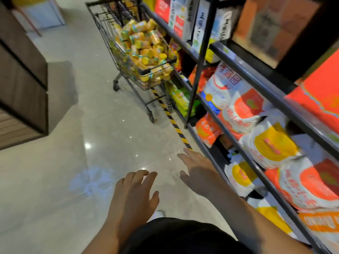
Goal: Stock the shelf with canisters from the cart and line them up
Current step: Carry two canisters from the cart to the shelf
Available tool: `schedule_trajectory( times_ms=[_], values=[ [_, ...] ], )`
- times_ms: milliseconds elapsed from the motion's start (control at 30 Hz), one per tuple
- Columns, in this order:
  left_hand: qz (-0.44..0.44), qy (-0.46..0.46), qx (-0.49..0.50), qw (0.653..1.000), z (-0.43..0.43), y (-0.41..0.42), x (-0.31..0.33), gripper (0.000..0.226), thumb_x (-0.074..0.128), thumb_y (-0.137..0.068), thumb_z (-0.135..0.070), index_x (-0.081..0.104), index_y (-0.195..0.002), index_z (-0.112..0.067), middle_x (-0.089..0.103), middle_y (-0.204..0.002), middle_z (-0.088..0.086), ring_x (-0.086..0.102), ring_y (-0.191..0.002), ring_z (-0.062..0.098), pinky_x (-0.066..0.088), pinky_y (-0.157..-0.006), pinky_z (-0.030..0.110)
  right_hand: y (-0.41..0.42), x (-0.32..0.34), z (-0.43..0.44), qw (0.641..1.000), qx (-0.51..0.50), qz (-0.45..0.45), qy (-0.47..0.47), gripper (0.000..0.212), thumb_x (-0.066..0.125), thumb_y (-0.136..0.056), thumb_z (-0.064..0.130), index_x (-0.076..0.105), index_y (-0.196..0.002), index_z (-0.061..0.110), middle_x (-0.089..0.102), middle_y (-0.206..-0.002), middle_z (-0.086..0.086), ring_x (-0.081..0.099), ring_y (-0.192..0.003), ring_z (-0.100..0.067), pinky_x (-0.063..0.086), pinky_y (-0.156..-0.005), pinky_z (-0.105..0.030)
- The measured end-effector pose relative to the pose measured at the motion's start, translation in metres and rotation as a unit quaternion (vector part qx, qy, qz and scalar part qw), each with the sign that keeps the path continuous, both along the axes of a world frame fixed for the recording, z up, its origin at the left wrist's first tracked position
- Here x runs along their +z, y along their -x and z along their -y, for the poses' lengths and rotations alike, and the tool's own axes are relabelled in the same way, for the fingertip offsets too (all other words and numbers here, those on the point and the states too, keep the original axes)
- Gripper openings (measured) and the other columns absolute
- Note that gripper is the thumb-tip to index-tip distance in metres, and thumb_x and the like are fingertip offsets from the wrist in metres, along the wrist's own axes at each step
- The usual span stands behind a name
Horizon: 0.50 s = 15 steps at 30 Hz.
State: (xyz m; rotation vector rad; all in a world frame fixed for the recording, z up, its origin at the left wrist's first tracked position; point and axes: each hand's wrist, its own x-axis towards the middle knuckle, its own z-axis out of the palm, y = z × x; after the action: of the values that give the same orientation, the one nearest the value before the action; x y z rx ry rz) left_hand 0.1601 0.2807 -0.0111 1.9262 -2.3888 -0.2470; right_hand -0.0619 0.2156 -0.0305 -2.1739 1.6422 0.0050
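A black wire cart [110,43] stands ahead in the aisle, heaped with several yellow-orange canisters [145,46]. It is parked close against the black metal shelf [244,70] on the right. My left hand [134,197] hangs low in front of me, fingers relaxed and slightly spread, holding nothing. To its right, my right hand [198,173] reaches forward, fingers straight and empty, just beside the shelf's lower edge. Both hands are well short of the cart.
The shelf holds white, orange and yellow bags [266,143] on its lower levels and boxes [179,17] above. A yellow-black hazard tape strip [174,123] runs along the floor by the shelf. A brown counter [22,74] stands at the left. Glossy tiled floor [73,162] lies between.
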Motion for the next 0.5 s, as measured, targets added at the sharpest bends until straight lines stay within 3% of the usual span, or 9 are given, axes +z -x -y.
schedule_trajectory(
  times_ms=[100, 267, 333, 500],
  values=[
    [0.012, -0.012, 0.021, 1.0, 0.019, -0.028, -0.007, 0.057, 0.087, -0.064, -0.041, 0.069, -0.115, -0.026, 0.071, -0.108, -0.002, 0.07, -0.092, 0.025, 0.056, -0.072, 0.042, -0.028, -0.001, 0.031, 1.0, 0.015, -0.005, -0.008, 0.061, 0.051, -0.1, 0.037, 0.031, -0.157, 0.031, 0.02, -0.167, 0.003, 0.022, -0.151, -0.018, 0.021, -0.12, -0.036],
    [0.014, -0.034, 0.031, 0.999, 0.072, -0.038, -0.031, 0.05, 0.074, -0.072, -0.042, 0.068, -0.117, -0.022, 0.07, -0.108, 0.002, 0.068, -0.09, 0.028, 0.056, -0.069, 0.043, -0.03, 0.016, 0.053, 1.0, 0.003, 0.003, -0.014, 0.059, 0.053, -0.1, 0.04, 0.035, -0.155, 0.032, 0.023, -0.166, 0.007, 0.023, -0.152, -0.016, 0.022, -0.12, -0.034],
    [0.01, -0.047, 0.032, 0.998, 0.099, -0.033, -0.04, 0.049, 0.077, -0.073, -0.042, 0.068, -0.117, -0.022, 0.07, -0.108, 0.003, 0.068, -0.09, 0.029, 0.056, -0.069, 0.042, -0.019, 0.019, 0.057, 1.0, -0.003, 0.009, -0.014, 0.058, 0.051, -0.101, 0.044, 0.034, -0.156, 0.034, 0.019, -0.166, 0.011, 0.019, -0.152, -0.013, 0.02, -0.119, -0.029],
    [-0.005, -0.05, 0.056, 0.997, 0.184, -0.007, -0.055, 0.052, 0.06, -0.091, -0.046, 0.055, -0.138, -0.025, 0.06, -0.133, 0.003, 0.059, -0.115, 0.028, 0.048, -0.088, 0.041, 0.022, 0.021, 0.082, 0.999, -0.028, 0.033, -0.008, 0.055, 0.053, -0.098, 0.046, 0.041, -0.151, 0.039, 0.025, -0.161, 0.018, 0.024, -0.147, -0.007, 0.024, -0.111, -0.024]
  ],
)
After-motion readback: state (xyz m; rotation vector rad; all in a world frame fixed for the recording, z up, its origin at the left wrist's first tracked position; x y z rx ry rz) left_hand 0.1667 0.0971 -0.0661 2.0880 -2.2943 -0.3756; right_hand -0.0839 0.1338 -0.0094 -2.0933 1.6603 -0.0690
